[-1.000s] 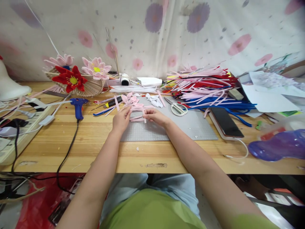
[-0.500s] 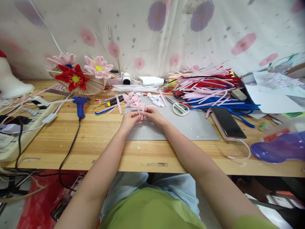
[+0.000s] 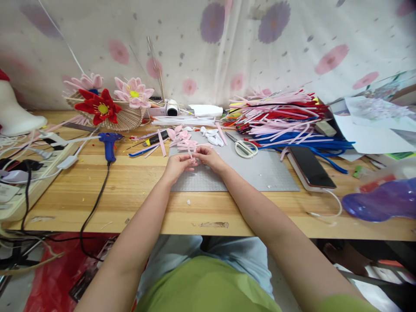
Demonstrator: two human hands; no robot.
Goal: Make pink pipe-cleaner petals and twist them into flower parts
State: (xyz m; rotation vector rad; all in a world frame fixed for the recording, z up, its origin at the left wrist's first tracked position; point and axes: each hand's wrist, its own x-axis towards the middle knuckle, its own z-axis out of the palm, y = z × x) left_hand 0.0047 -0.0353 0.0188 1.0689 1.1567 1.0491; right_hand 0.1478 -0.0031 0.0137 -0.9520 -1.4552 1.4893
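Both of my hands meet above the left part of a grey cutting mat [image 3: 269,173]. Between their fingertips is a short pink pipe cleaner [image 3: 190,152], mostly covered by the fingers. My left hand [image 3: 178,167] pinches it from the left, thumb and forefinger closed. From the right, my right hand [image 3: 209,158] closes its fingertips on the same piece. Just beyond the hands lie pink pipe-cleaner petals [image 3: 182,138] and white petals [image 3: 212,136]. Scissors [image 3: 246,148] with pale handles rest on the mat to the right.
A blue glue gun [image 3: 109,147] and a power strip [image 3: 45,173] are at left. Pipe-cleaner flowers [image 3: 103,108] stand behind. A heap of coloured pipe cleaners [image 3: 279,117] lies back right, near a phone [image 3: 312,167] and a purple object [image 3: 383,200].
The fingers have shifted slightly around the pink pipe cleaner, and less of it shows below them. Both hands stay at nearly the same spot over the mat.
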